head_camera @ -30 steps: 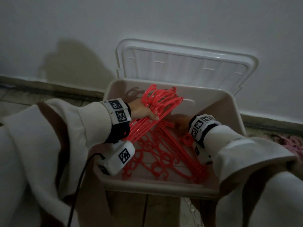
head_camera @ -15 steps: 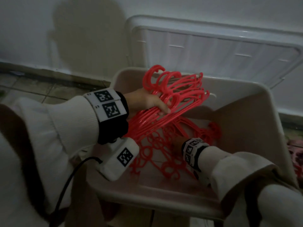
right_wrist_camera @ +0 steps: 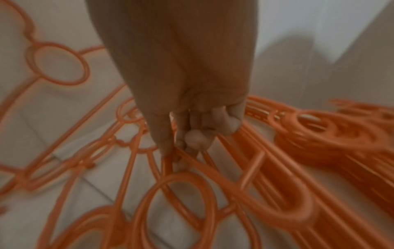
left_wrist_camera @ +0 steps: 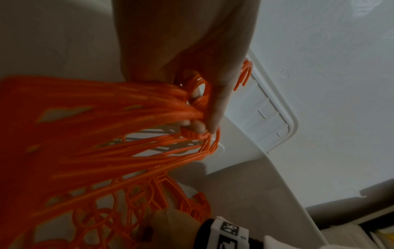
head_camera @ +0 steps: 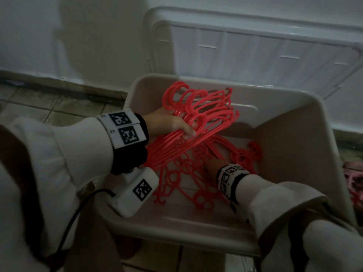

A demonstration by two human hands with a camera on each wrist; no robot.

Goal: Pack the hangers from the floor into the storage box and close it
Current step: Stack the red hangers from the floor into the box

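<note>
Left hand (head_camera: pixel 169 124): the person's fingers are curled round a bunch of red hangers (head_camera: pixel 198 114), gripped near the necks and lifted above the box floor, probably to keep the hooks aligned.
Loose hangers (head_camera: pixel 188 179): scattered flat on the bottom of the storage box (head_camera: pixel 294 146).
Right hand (right_wrist_camera: pixel 187 94): low inside the box, fingertips pinching a loose hanger's bar, likely to straighten the pile and make room.
Lid (head_camera: pixel 255 50): propped open behind the box against the wall, so closing waits.

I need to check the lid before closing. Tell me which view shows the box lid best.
The head view: the white lid leans open against the wall behind the storage box, nearly all of it in frame. The left wrist view catches only one ribbed corner. The right wrist view shows none of it.
</note>
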